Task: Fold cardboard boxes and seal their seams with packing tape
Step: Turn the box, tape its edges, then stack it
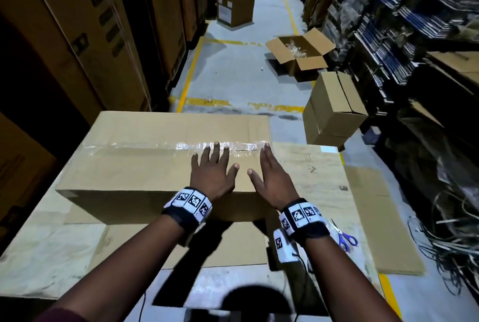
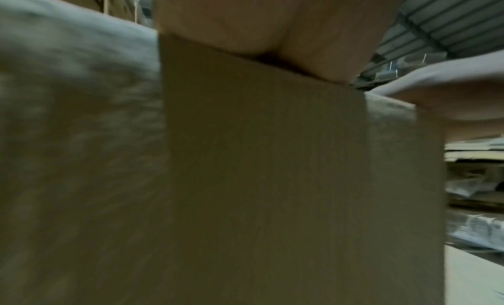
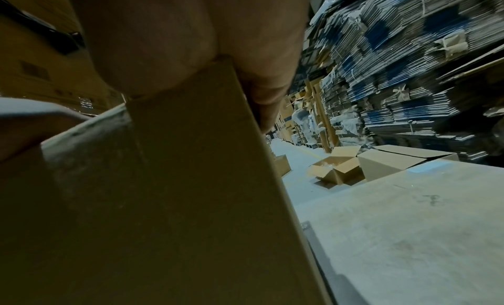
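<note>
I keep my left hand [image 1: 211, 171] and right hand [image 1: 272, 175] flat, fingers straight, rubbing the tape [image 1: 166, 145] firmly along the box [image 1: 124, 163] seam toward its right edge.

Scissors [image 1: 346, 240] partly hidden behind the right wrist; both wrist views blurred, fingertips unseen.

No legible text, brand or number in any view. Black-and-white square code markers on both wristbands [image 1: 190, 203]: patterns only, no characters. Dark printed marks on stacked cartons [image 1: 108, 18] at left: too blurred to read. White label on far open box [image 1: 225, 11]: lettering too small to read. Small dark mark on flat cardboard [image 1: 343, 188] at right: unreadable. Wrist views blurred; no print discernible.
</note>
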The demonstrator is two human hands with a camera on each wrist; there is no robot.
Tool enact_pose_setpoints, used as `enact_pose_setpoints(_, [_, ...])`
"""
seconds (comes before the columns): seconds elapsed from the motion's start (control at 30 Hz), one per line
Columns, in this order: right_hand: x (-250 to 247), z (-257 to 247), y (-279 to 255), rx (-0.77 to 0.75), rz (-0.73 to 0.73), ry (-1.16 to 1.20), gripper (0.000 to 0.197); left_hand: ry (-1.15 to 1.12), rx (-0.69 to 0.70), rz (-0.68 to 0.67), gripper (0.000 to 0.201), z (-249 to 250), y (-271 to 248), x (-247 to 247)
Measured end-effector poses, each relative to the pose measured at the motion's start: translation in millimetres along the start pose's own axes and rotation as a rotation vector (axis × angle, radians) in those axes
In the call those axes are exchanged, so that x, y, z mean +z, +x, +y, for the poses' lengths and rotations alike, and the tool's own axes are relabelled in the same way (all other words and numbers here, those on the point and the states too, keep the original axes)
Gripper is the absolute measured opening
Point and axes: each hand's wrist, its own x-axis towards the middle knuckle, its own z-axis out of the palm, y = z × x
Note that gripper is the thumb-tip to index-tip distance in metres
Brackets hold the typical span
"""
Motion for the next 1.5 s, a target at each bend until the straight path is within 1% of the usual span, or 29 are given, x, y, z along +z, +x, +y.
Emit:
enact_pose_setpoints(0.07, [-5,1,2,-0.021,-0.017,0.020,0.095,-0.029,0.035,-0.016,0.066,12,13,-4])
enact_pose_setpoints(0.13, [-11,6,-2,-0.075,-0.047,0.085,0.085,-0.046,0.117,-0.043,0.063,29,25,-7])
enact_pose_setpoints(0.2, [-16,16,-15,-0.097,-0.080,0.238,0.074,-0.055,0.178,-0.076,0.062,47,32,-7])
enact_pose_setpoints(0.23, [-18,23,-24,-0.073,-0.089,0.325,0.071,-0.054,0.186,-0.074,0.062,54,34,-5])
enact_pose_setpoints(0.27, [-19,32,-36,-0.031,-0.068,0.392,0.069,-0.048,0.183,-0.055,0.061,61,34,-4])
enact_pose_setpoints(0.3, [-17,44,-49,0.027,-0.007,0.431,0.067,-0.042,0.175,-0.024,0.061,68,34,-3])
enact_pose_setpoints(0.33, [-14,56,-63,0.091,0.085,0.433,0.064,-0.052,0.177,0.011,0.060,75,32,-2])
enact_pose_setpoints(0.37, [-11,71,-77,0.164,0.182,0.396,0.061,-0.097,0.203,0.053,0.060,83,30,0])
enact_pose_setpoints(0.4, [-8,87,-91,0.252,0.235,0.329,0.060,-0.186,0.258,0.091,0.061,92,24,2])
enact_pose_setpoints(0.43, [-6,106,-104,0.365,0.224,0.245,0.063,-0.299,0.337,0.123,0.061,103,15,6])
enact_pose_setpoints(0.47, [-5,121,-115,0.505,0.138,0.157,0.071,-0.397,0.431,0.152,0.058,115,4,8])
enact_pose_setpoints(0.53, [0,143,-136,0.767,-0.141,-0.002,0.090,-0.484,0.617,0.193,0.043,139,-17,19])
enact_pose_setpoints(0.57, [2,148,-146,0.851,-0.254,-0.024,0.094,-0.483,0.668,0.162,0.037,152,-25,26])
enact_pose_setpoints(0.6, [3,150,-153,0.894,-0.322,-0.004,0.092,-0.467,0.668,0.102,0.034,164,-30,34])
enact_pose_setpoints(0.63, [4,150,-159,0.910,-0.355,0.035,0.084,-0.440,0.623,0.023,0.034,172,-33,49])
enact_pose_setpoints(0.67, [5,150,-163,0.919,-0.358,0.081,0.072,-0.423,0.534,-0.077,0.034,178,-33,66])
enact_pose_setpoints(0.73, [6,153,-168,0.947,-0.291,0.194,0.046,-0.429,0.308,-0.283,0.035,178,-31,113])
enact_pose_setpoints(0.77, [7,155,-170,0.962,-0.254,0.240,0.039,-0.434,0.217,-0.383,0.038,178,-32,135])
enact_pose_setpoints(0.83, [9,159,-173,0.966,-0.202,0.298,0.034,-0.460,0.048,-0.563,0.046,182,-36,171])
enact_pose_setpoints(0.87, [11,162,-175,0.958,-0.181,0.327,0.035,-0.526,-0.053,-0.634,0.052,187,-38,183])
enact_pose_setpoints(0.93, [12,166,-182,0.931,-0.141,0.373,0.033,-0.768,-0.256,-0.722,0.061,200,-40,200])
enact_pose_setpoints(1.0, [9,169,-189,0.907,-0.112,0.399,0.029,-0.997,-0.404,-0.733,0.062,213,-35,212])
enact_pose_setpoints(1.07, [5,172,-195,0.878,-0.093,0.408,0.029,-1.152,-0.495,-0.735,0.054,227,-29,216])
enact_pose_setpoints(1.17, [-3,171,-202,0.816,-0.078,0.422,0.028,-1.261,-0.577,-0.752,0.035,242,-21,213])
enact_pose_setpoints(1.27, [-11,173,-211,0.774,-0.058,0.477,0.029,-1.365,-0.662,-0.736,0.027,249,-13,216])
enact_pose_setpoints(1.33, [-14,177,-216,0.756,-0.026,0.474,0.034,-1.451,-0.675,-0.695,0.021,255,-13,211])
enact_pose_setpoints(1.4, [-21,179,-219,0.750,-0.001,0.496,0.050,-1.556,-0.675,-0.651,0.015,259,-11,198])
enact_pose_setpoints(1.43, [-26,178,-219,0.732,0.007,0.500,0.053,-1.607,-0.661,-0.623,0.014,261,-9,190])
enact_pose_setpoints(1.5, [-39,175,-217,0.722,0.034,0.631,0.051,-1.620,-0.580,-0.570,0.011,261,-1,171])
